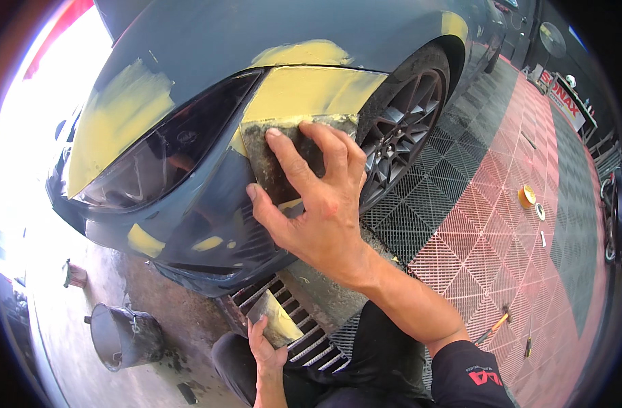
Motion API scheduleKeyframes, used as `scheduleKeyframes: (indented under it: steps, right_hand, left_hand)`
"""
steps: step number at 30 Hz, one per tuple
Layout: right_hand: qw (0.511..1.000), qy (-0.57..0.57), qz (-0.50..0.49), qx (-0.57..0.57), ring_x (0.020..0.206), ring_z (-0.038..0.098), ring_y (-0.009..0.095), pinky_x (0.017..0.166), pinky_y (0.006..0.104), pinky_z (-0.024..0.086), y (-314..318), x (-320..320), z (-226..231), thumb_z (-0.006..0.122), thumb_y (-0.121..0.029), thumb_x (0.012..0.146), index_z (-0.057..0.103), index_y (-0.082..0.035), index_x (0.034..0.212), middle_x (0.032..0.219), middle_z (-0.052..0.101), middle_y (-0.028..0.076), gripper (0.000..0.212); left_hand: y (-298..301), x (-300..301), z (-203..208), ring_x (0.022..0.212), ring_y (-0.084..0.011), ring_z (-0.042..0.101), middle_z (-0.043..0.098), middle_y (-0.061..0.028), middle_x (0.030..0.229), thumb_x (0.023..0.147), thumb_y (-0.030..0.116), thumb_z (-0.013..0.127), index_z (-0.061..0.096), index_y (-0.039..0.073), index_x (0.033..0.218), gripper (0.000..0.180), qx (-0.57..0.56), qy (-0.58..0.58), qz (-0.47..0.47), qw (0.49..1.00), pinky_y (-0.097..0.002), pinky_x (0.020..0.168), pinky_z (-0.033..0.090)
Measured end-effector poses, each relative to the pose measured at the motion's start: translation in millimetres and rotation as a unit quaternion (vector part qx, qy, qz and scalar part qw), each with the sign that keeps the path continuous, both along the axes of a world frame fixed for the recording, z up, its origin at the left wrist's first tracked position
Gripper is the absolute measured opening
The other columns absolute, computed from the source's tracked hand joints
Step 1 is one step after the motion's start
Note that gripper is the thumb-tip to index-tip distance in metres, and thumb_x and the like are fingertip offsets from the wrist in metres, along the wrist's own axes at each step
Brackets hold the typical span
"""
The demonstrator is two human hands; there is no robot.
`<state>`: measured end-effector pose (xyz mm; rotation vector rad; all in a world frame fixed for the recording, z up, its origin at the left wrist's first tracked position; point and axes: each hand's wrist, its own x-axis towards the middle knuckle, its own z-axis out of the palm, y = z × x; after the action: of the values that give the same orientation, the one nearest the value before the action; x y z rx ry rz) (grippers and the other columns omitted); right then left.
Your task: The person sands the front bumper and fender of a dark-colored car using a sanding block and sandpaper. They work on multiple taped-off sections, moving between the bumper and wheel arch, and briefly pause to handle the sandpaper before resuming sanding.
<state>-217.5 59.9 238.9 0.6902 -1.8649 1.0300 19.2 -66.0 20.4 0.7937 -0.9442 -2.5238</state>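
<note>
My right hand [321, 200] presses a flat, dark, stained putty spreader [262, 153] against the front corner of a dark grey car, with its fingers spread across the spreader's back. The spreader's top edge meets a patch of smooth yellow putty [304, 92] between the headlight [182, 146] and the wheel arch. Lower down, away from the car, my left hand [263, 350] grips a small putty board [278, 321] carrying a smear of yellow putty. More yellow putty [124, 112] covers the area above the headlight, and small spots of it dot the bumper [188, 231].
A black bucket [124, 336] and a small tin [74, 274] stand on the concrete at left. Beneath me runs a slatted drain grate [318, 350]. The spoked front wheel [406, 122] is close by my right hand. A hammer [494, 325], a screwdriver [528, 345] and an orange tape roll [526, 196] lie on floor tiles.
</note>
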Motion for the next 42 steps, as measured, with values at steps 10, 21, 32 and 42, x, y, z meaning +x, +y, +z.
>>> scheduleKeyframes:
  steps: [10, 21, 32, 42]
  right_hand:
    - [0.999, -0.022, 0.029, 0.027, 0.140, 0.047, 0.041, 0.110, 0.0568, 0.038, -6.4, 20.5, -23.9, 0.091, -0.030, 0.082, 0.073, -0.017, 0.146, 0.151, 0.054, 0.015, 0.068]
    - [0.980, -0.098, 0.130, 0.119, 0.137, 0.054, 0.036, 0.106, 0.0554, 0.040, 37.5, 56.9, -14.6, 0.087, -0.040, 0.082, 0.073, -0.016, 0.143, 0.144, 0.062, 0.011, 0.067]
    - [0.924, -0.035, 0.267, 0.273, 0.136, 0.057, 0.035, 0.106, 0.0581, 0.047, 141.6, 70.9, -64.6, 0.084, -0.044, 0.089, 0.069, -0.023, 0.153, 0.151, 0.060, 0.007, 0.068]
    - [0.979, -0.079, 0.053, 0.179, 0.131, 0.067, 0.039, 0.119, 0.0536, 0.050, 159.5, 48.7, 9.8, 0.073, 0.011, 0.081, 0.066, -0.007, 0.147, 0.138, 0.070, 0.017, 0.068]
  left_hand:
    - [5.2, -2.1, 9.9, 0.117, -0.0234, 0.071, 0.073, -0.0039, 0.128, 0.102, 0.013, 0.066, 0.062, 0.011, 0.145, 0.043, 0.007, -0.004, 0.012, 1.000, -0.0423, 0.103, 0.058]
    - [-5.8, -7.8, 4.1, 0.119, -0.0249, 0.072, 0.073, -0.0043, 0.133, 0.102, 0.014, 0.066, 0.064, 0.011, 0.143, 0.041, 0.040, 0.022, 0.001, 0.999, -0.0429, 0.105, 0.058]
    - [47.0, -72.5, 128.3, 0.092, -0.0239, 0.078, 0.079, -0.0125, 0.117, 0.104, 0.025, 0.068, 0.072, 0.004, 0.129, 0.032, 0.139, 0.113, -0.001, 0.984, -0.0380, 0.077, 0.067]
    - [-3.1, -33.6, 27.0, 0.124, -0.0241, 0.071, 0.074, -0.0044, 0.134, 0.103, 0.013, 0.065, 0.064, 0.010, 0.146, 0.044, 0.019, 0.096, -0.038, 0.994, -0.0440, 0.111, 0.056]
